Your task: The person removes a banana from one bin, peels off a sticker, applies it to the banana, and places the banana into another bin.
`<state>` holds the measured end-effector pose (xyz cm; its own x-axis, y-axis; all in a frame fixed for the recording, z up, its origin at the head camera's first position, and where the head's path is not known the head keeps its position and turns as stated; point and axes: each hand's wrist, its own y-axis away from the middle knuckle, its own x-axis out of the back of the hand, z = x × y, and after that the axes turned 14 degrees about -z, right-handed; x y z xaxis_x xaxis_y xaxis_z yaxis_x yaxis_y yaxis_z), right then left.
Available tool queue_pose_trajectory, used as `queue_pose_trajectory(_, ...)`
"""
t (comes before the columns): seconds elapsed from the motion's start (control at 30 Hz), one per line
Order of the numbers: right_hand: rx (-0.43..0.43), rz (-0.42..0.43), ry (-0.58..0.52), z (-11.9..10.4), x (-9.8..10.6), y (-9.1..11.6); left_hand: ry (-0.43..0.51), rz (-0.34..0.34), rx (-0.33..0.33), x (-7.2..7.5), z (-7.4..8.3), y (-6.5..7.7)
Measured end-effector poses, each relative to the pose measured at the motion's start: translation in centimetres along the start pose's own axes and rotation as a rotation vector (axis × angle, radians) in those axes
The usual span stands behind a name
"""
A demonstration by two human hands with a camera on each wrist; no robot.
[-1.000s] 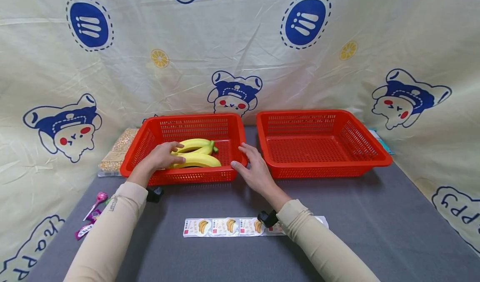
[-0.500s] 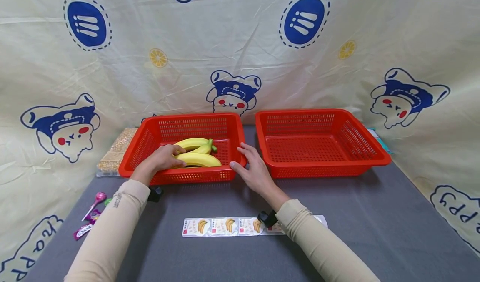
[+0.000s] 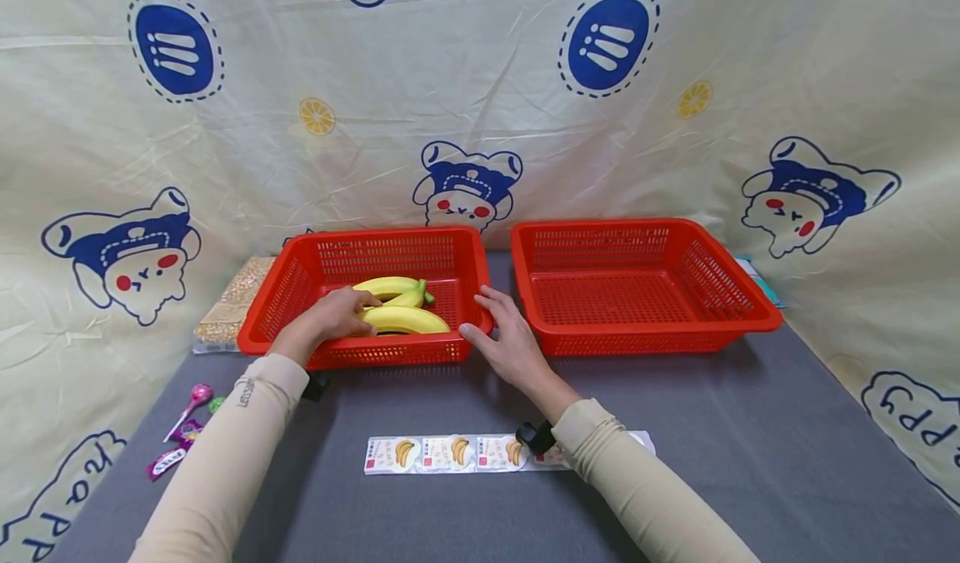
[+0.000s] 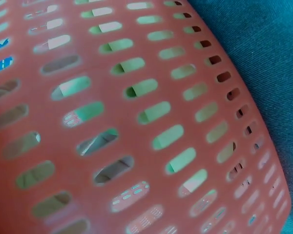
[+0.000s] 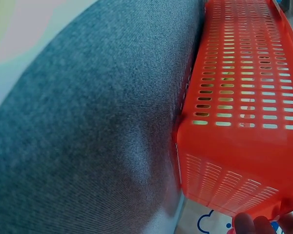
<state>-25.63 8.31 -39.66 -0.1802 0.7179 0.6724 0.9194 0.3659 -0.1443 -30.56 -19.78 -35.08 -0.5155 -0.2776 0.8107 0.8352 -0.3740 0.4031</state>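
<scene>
Several yellow bananas lie in the left red plastic basket (image 3: 360, 242). My left hand (image 3: 333, 317) reaches over that basket's front rim and grips the left end of the front banana (image 3: 408, 321), thumb towards the front. Behind it, more bananas (image 3: 390, 286) with a green stem end are partly covered by my fingers. My right hand (image 3: 510, 338) rests at the basket's front right corner, thumb on the rim and fingers lightly bent along the right side. In the left wrist view the slotted basket wall (image 4: 151, 117) hides the hand.
A second red basket (image 3: 645, 328) stands to the right. A strip of banana-print labels (image 3: 450, 455) lies in front, partly under my right forearm. A lollipop (image 3: 201, 393) and wrapped sweets (image 3: 167, 463) lie at left. A bag of grains (image 3: 232, 305) stands behind the left basket's side.
My left hand has closed on the front banana and moved slightly right; the banana has shifted a little right with it. The right hand stays at the basket corner.
</scene>
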Motion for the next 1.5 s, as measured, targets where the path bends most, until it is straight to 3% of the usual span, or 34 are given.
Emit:
queue_pose_trajectory(0.2, -0.02, -0.007, -0.006, -0.1, 0.0, 0.1, -0.009, 0.03, -0.001, 0.0, 0.0, 0.1)
queue_pose_trajectory(0.6, -0.025, -0.013, -0.008, -0.2, 0.1, 0.1, 0.104, 0.148, -0.002, 0.6, 0.1, 1.6)
queue_pose_trajectory(0.9, -0.026, -0.02, -0.003, -0.2, 0.1, 0.1, 0.144, 0.265, -0.08, 1.2, 0.3, 3.7)
queue_pose_trajectory(1.13, -0.032, -0.034, -0.013, -0.4, 0.4, 0.0, 0.213, 0.34, -0.103, 1.4, 0.5, 6.1)
queue_pose_trajectory(1.3, -0.035, -0.043, -0.023, -0.4, 0.5, 0.0, 0.279, 0.378, -0.086, 0.8, 0.8, 7.8)
queue_pose_trajectory(1.5, -0.03, -0.044, -0.03, -0.3, 0.5, 0.0, 0.328, 0.431, -0.079, -1.3, 1.1, 9.4)
